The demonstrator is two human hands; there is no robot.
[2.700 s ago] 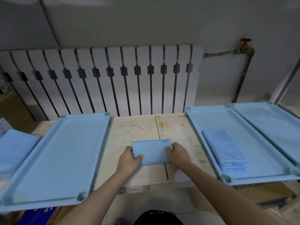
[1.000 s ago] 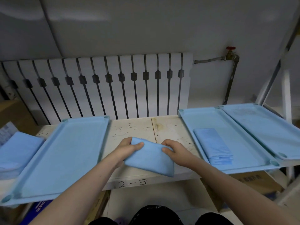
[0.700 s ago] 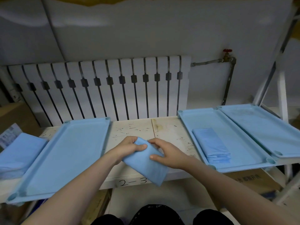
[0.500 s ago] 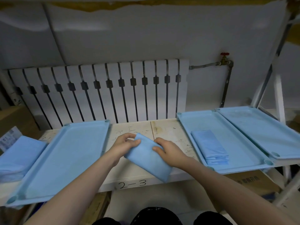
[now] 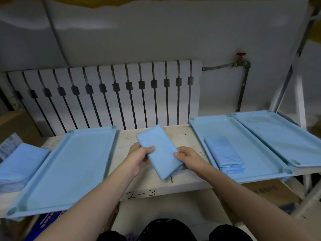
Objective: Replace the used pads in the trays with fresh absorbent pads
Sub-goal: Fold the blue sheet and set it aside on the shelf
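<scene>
The left hand (image 5: 139, 159) pinches the left edge of a folded absorbent pad (image 5: 159, 151), thumb on top and fingers curled beneath. The right hand (image 5: 189, 159) pinches the pad's lower right edge the same way. The pad is held just above the bare middle of the white shelf board (image 5: 180, 134), its long side running away from the person and its near end dipping lower.

The pad is pale blue, smooth, and folded into a narrow rectangle.

Three light-blue trays lie on the shelf. The left tray (image 5: 69, 171) is just beside the hands. The middle tray (image 5: 257, 159) lies to the right, with a second folded pad (image 5: 224, 153) lying lengthwise in it. The far-right tray (image 5: 281, 138) touches its outer rim. A stack of folded pads (image 5: 19, 166) sits at the far left; how many it holds cannot be told.

Behind the shelf stands a white radiator (image 5: 107, 94), with a pipe and red valve (image 5: 241, 57) to its right. "2-3" (image 5: 140, 194) is handwritten on the shelf's front edge.
</scene>
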